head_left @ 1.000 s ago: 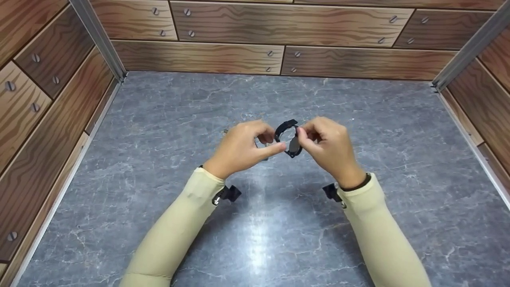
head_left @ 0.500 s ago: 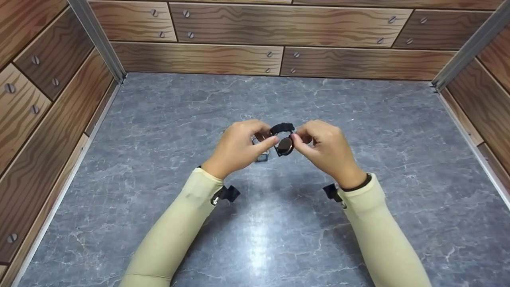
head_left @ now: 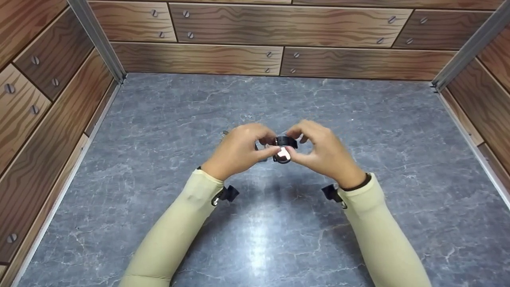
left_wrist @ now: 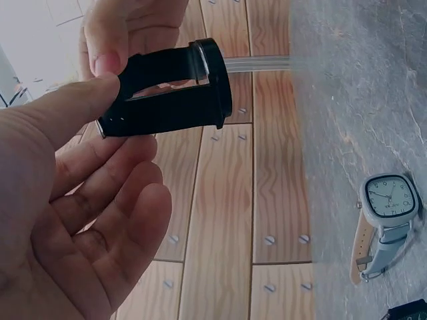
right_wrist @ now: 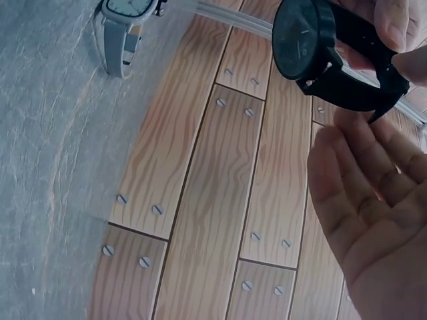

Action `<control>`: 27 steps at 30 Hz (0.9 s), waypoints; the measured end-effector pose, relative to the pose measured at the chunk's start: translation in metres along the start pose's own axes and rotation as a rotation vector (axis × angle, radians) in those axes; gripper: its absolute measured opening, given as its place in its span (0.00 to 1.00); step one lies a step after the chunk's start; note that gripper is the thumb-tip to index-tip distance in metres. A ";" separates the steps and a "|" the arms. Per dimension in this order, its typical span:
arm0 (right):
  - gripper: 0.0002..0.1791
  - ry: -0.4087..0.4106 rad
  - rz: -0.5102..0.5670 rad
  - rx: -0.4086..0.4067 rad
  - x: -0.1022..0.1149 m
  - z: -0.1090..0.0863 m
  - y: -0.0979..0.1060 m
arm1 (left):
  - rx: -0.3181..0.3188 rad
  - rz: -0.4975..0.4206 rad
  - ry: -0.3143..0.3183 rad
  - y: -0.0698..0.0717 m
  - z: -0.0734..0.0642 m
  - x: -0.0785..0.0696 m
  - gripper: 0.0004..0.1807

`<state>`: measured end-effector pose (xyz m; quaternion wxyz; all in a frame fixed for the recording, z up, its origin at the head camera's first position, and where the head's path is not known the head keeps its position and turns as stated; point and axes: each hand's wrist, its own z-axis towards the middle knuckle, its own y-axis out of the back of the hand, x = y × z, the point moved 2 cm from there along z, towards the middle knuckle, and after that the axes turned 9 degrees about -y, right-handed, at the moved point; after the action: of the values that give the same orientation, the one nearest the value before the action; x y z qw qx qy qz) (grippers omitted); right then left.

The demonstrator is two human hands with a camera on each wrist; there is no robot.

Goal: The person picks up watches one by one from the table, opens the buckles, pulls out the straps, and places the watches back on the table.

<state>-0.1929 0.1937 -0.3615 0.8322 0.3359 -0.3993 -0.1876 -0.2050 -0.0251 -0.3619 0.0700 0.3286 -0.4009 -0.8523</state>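
Note:
A black wristwatch (head_left: 286,141) is held up between both hands, its round face catching a bright reflection in the head view. My left hand (head_left: 248,144) pinches the strap between thumb and fingers. From the other side my right hand (head_left: 316,149) also pinches the strap. In the left wrist view the black wristwatch (left_wrist: 167,90) shows its strap closed into a loop, with the left thumb lying on the strap end. The right wrist view has the dark face of the wristwatch (right_wrist: 300,40) side-on, and the right hand (right_wrist: 380,193) lies palm up beneath the strap.
A second watch, with a squarish pale face (left_wrist: 390,195) and grey-blue strap, lies on the grey marbled tabletop (head_left: 171,103), mostly hidden behind my left hand in the head view. A dark object (left_wrist: 408,311) is cut off near it. Wood-patterned walls (head_left: 223,24) surround the table.
The black wristwatch has shifted slightly left and tipped so its face now reflects light toward the head camera. My right hand has moved left, closer to the left hand.

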 end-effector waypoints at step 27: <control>0.12 -0.409 0.404 0.167 -0.008 0.006 0.003 | -0.137 -0.282 0.195 0.003 -0.001 0.008 0.12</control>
<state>-0.2023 0.1978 -0.3603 0.7243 0.2723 -0.6315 -0.0487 -0.2111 -0.0307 -0.3639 0.0107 0.4571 -0.2830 -0.8431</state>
